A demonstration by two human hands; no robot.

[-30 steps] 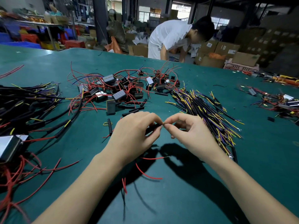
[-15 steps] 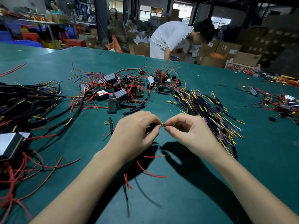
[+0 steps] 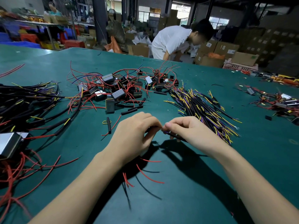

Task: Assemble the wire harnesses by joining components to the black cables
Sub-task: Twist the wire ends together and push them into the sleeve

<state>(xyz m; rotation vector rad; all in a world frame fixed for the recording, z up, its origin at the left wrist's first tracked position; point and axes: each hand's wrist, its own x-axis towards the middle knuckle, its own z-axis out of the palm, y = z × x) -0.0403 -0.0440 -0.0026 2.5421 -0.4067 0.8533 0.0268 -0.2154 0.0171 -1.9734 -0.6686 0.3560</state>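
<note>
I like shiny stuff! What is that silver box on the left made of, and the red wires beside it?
The silver box looks like metal, perhaps aluminium: its flat faces give a dull grey shine. The red wires seem coated in soft plastic or rubber: smooth, bendy, curling loosely on the green table. What lies inside them cannot be seen.

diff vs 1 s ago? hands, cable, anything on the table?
Little changed. The left hand and right hand stay fingertip to fingertip, pinching the same joint. The black cable now shows slanting down under the right hand; a second ago a black piece showed in the left hand's fingers. The wire piles on the green table lie as before.
</note>
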